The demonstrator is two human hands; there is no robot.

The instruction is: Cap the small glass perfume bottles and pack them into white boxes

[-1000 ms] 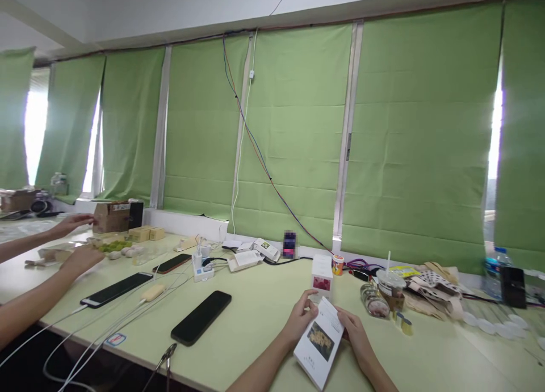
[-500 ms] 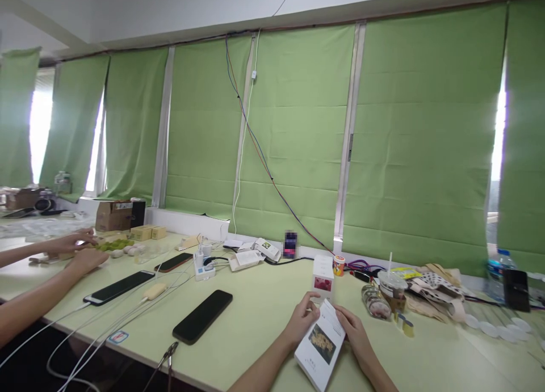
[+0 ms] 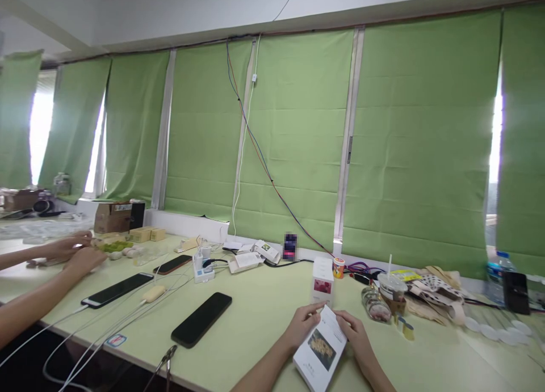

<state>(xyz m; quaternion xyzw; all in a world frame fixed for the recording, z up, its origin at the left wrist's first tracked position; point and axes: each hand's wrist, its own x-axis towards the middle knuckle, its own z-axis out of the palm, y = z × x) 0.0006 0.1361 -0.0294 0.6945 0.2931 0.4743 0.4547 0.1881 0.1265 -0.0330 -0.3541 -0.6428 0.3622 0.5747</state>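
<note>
Between my two hands is a white box (image 3: pixel 321 349) with a dark picture of yellowish flowers on its face. It tilts over the table with its top end pointing away from me. My left hand (image 3: pixel 304 327) grips the upper left edge, fingers bent over the top. On the upper right edge my right hand (image 3: pixel 351 332) closes with its thumb on the front; its other fingers are partly hidden behind the box. Just beyond stands another white box (image 3: pixel 322 284) with a red picture, close to my left fingertips.
A black phone (image 3: pixel 202 319) and pliers (image 3: pixel 164 361) lie left of me. Cables run to a power strip (image 3: pixel 204 272). A co-worker's hands (image 3: pixel 80 253) work at far left by a green tray (image 3: pixel 117 246). A drink cup (image 3: pixel 392 290) and cloth (image 3: pixel 438 293) sit at right.
My left hand's raised fingers have come down over the box's top edge. The box stays in both hands, nearly in place. The view has tipped slightly upward.
</note>
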